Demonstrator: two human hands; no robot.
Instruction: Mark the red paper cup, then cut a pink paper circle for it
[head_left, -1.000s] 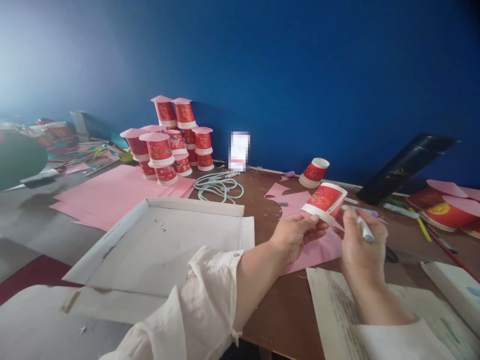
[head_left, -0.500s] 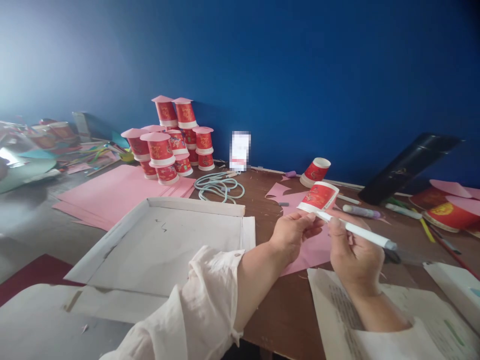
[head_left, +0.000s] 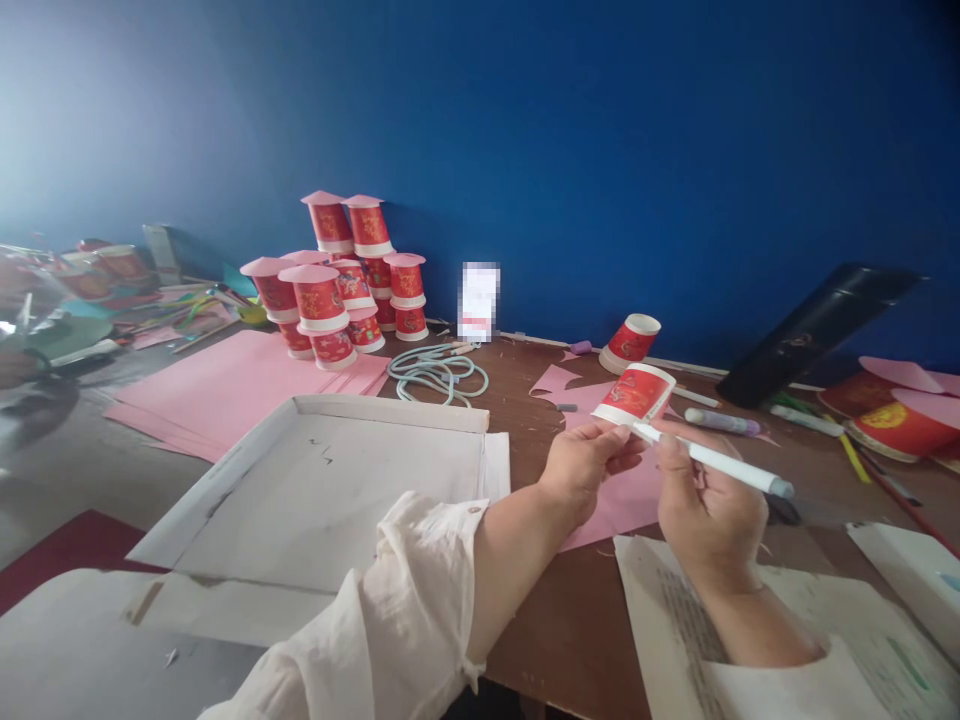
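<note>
My left hand [head_left: 589, 462] pinches the white rim of a red paper cup [head_left: 636, 394], which lies tilted on its side above a pink paper sheet [head_left: 622, 490]. My right hand [head_left: 705, 510] grips a white pen [head_left: 716, 462], its tip touching the cup's rim close to my left fingers. Both hands hover over the brown table [head_left: 570, 620], just right of a shallow white cardboard tray [head_left: 330, 480].
A stack of red cups with pink caps [head_left: 341, 280] stands at the back by the blue wall. Pink sheets [head_left: 225, 385], a coiled pale cable [head_left: 435, 372], another red cup [head_left: 630, 343], a black tube [head_left: 814, 330], pens [head_left: 721, 421] and printed papers [head_left: 787, 640] lie about.
My right hand swung the pen from upright to slanted, bringing its tip to the cup's rim. The cup sank slightly. Something at the far left edge shifted.
</note>
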